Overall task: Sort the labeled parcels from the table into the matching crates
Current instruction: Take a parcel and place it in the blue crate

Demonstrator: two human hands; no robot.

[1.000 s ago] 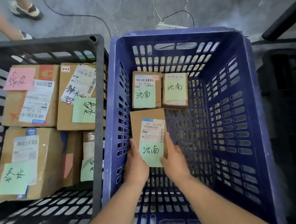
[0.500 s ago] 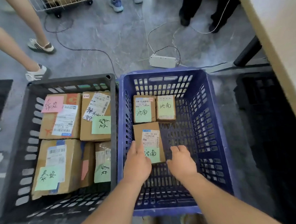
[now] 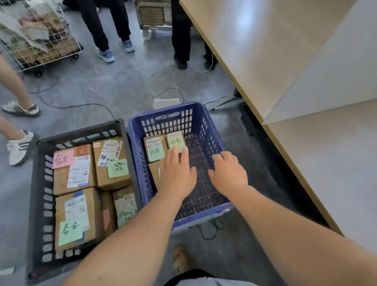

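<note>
A blue crate (image 3: 202, 128) on the floor holds three small cardboard parcels with green notes. Two of them (image 3: 155, 148) (image 3: 176, 141) lie against its far wall. The third parcel (image 3: 154, 171) lies in front of them, mostly hidden under my left hand (image 3: 176, 173). That hand hovers over the crate with fingers straight and holds nothing. My right hand (image 3: 228, 171) is above the crate's right side, fingers loosely bent, empty. Left of it stands a black crate (image 3: 38, 180) with several larger labeled boxes (image 3: 73, 170).
A light wooden table (image 3: 276, 47) runs along the right, its edge close to the blue crate. Cables and a white power strip (image 3: 167, 102) lie on the grey floor behind the crates. People's legs and a wire cart (image 3: 39, 37) stand further back.
Both hands have let go of the third parcel, which now lies in the blue crate. The hands have lifted away and the view has pulled back and up.
</note>
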